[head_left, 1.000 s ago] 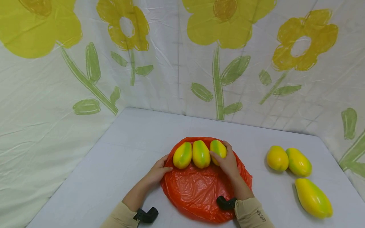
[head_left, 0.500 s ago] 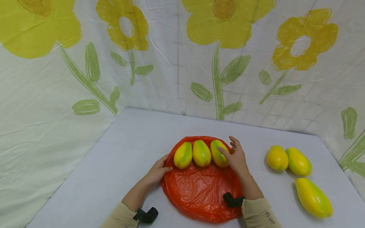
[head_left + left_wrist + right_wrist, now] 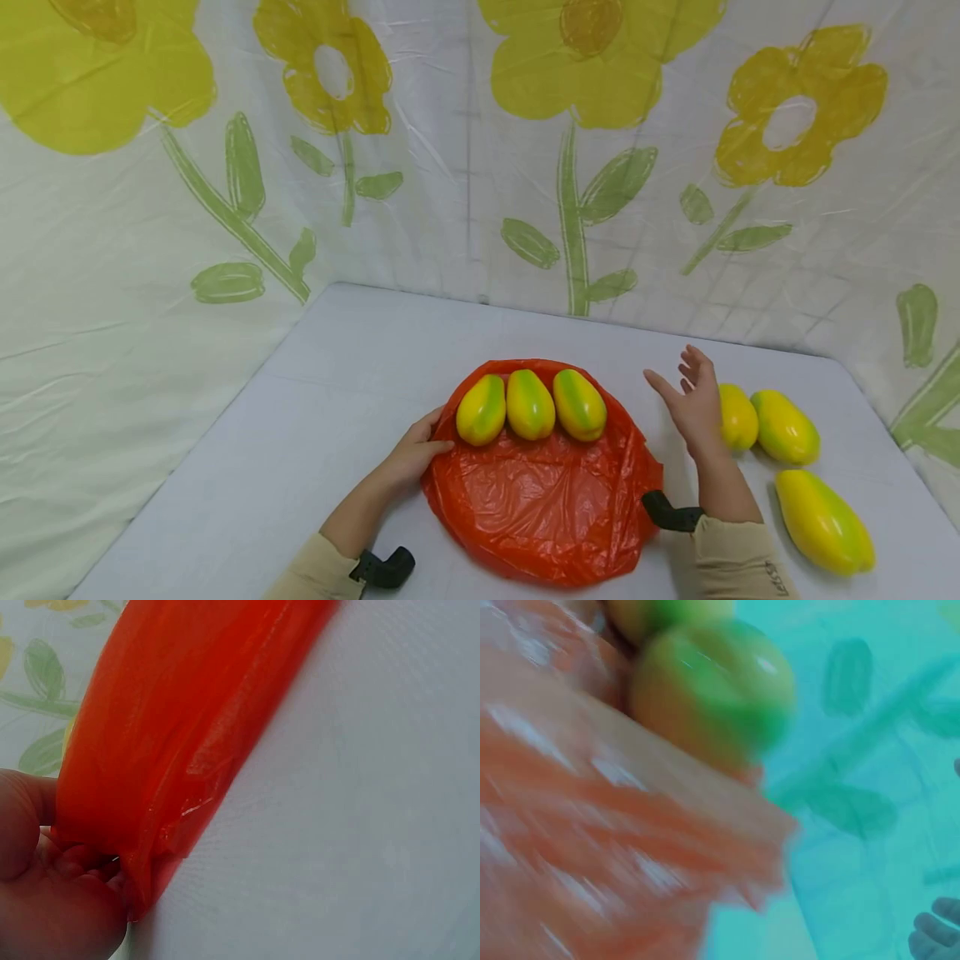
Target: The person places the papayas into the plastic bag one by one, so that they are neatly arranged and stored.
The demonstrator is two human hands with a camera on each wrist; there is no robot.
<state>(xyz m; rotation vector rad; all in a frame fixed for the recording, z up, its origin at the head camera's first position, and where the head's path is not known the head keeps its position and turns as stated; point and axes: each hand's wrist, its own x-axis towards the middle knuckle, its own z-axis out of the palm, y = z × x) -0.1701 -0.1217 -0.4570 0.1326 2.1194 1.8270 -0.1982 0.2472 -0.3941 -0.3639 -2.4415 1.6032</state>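
A round, low red plastic bag (image 3: 540,508) lies spread on the table, its rim standing up. Three yellow-green papayas (image 3: 531,406) sit in a row inside its far side. My left hand (image 3: 416,450) grips the bag's left rim, thumb over the edge; in the left wrist view, curled fingers (image 3: 82,862) tuck under the red plastic. To the right of the bag, my right hand (image 3: 693,408) is raised with thumb and fingers spread, holding nothing. It partly covers a rounder yellow fruit (image 3: 738,418) in the head view. The right wrist view is blurred.
Right of the bag, another papaya (image 3: 786,427) lies beside the rounder fruit, and a larger, longer one (image 3: 825,521) lies nearer the front. The white table (image 3: 360,358) ends at a flower-printed curtain (image 3: 450,208) behind and to the left.
My right hand has let go of the rightmost papaya in the bag and swung right toward the loose fruit. That papaya shifted slightly right. My left hand stays on the rim.
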